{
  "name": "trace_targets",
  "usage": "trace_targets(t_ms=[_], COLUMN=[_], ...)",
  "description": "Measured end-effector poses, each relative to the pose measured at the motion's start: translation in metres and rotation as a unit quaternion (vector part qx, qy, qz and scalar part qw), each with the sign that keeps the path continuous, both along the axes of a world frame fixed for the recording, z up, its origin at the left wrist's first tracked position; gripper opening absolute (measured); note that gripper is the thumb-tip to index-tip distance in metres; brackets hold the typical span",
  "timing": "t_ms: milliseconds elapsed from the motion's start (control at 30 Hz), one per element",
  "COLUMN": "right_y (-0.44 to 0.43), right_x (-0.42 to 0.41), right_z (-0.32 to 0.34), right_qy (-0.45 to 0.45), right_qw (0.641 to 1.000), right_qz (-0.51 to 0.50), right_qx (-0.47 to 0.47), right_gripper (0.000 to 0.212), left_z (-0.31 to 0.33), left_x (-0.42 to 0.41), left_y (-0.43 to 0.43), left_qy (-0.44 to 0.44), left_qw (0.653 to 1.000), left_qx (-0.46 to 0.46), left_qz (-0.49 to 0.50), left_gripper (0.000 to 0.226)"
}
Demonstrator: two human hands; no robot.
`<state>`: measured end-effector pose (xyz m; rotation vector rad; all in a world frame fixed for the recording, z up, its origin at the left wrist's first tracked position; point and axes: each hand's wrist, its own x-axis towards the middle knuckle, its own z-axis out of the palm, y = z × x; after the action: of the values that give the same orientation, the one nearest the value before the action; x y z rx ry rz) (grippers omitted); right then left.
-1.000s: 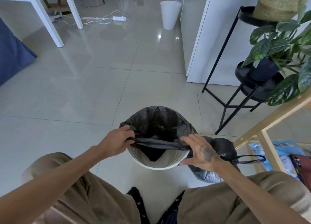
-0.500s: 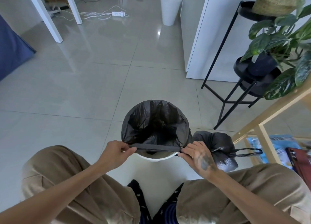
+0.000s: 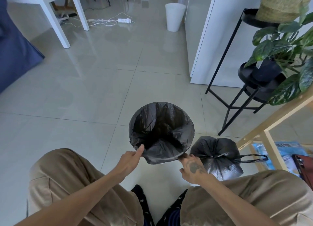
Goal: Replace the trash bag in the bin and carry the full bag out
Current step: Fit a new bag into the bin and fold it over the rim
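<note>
Grip: left hand (image 3: 131,158), right hand (image 3: 193,167) each pinch the near hem of the fresh liner (image 3: 160,134), which covers the bin | Full bag (image 3: 216,155): tied, on floor (image 3: 84,124), just right | Handling: I judge it thin, slippery, saggy; I'd lift it by the drawstring loop (image 3: 252,158)

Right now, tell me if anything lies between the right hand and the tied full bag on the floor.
Nothing visible does. The right hand pinches the near edge of the liner, and the full bag lies on the floor right beside it, its loop handle trailing toward the wooden shelf.
</note>
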<state>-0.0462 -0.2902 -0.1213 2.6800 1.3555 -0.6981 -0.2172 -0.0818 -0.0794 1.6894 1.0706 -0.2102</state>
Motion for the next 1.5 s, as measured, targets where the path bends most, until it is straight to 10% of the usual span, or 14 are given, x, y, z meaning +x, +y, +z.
trace_targets(t_ms=[167,333,700,967,1067,1200,1267,1367,1500], right_y=[-0.003,0.002,0.053,0.061,0.056,0.051,0.072,0.117,0.136], right_x=[0.01,0.041,0.042,0.036,0.038,0.054,0.062,0.057,0.045], right_z=[0.005,0.04,-0.012,0.0,0.004,0.035,0.051,0.05,0.023], right_qy=[0.101,0.096,0.419,0.401,0.34,-0.018,-0.02,0.113,0.194], right_qw=[0.971,0.842,0.571,0.53,0.58,0.771,0.856,0.974,0.966], right_qz=[-0.18,-0.395,-0.534,-0.584,-0.579,-0.369,-0.183,-0.007,0.082], right_qx=[0.12,0.354,0.462,0.466,0.461,0.519,0.482,0.195,-0.149], right_gripper=[0.051,0.028,0.114,0.072,0.079,0.048,0.041,0.049,0.065], left_z=[0.0,0.019,-0.001,-0.022,-0.023,-0.021,-0.026,-0.033,-0.034], left_x=[0.004,0.025,0.079,0.086,0.088,0.091,0.092,0.094,0.099], left_y=[0.0,0.026,0.035,0.045,0.052,0.059,0.061,0.056,0.056], left_qy=[-0.017,-0.1,-0.261,-0.252,-0.25,-0.242,-0.248,-0.241,-0.257], left_qw=[0.993,0.939,0.881,0.849,0.853,0.846,0.84,0.842,0.825], left_qx=[-0.012,0.058,-0.195,-0.263,-0.252,-0.196,-0.193,-0.261,-0.315], left_qz=[0.117,0.324,0.343,0.383,0.383,0.432,0.442,0.406,0.392], left_gripper=[0.084,0.068,0.085,0.104,0.102,0.093,0.092,0.096,0.096])
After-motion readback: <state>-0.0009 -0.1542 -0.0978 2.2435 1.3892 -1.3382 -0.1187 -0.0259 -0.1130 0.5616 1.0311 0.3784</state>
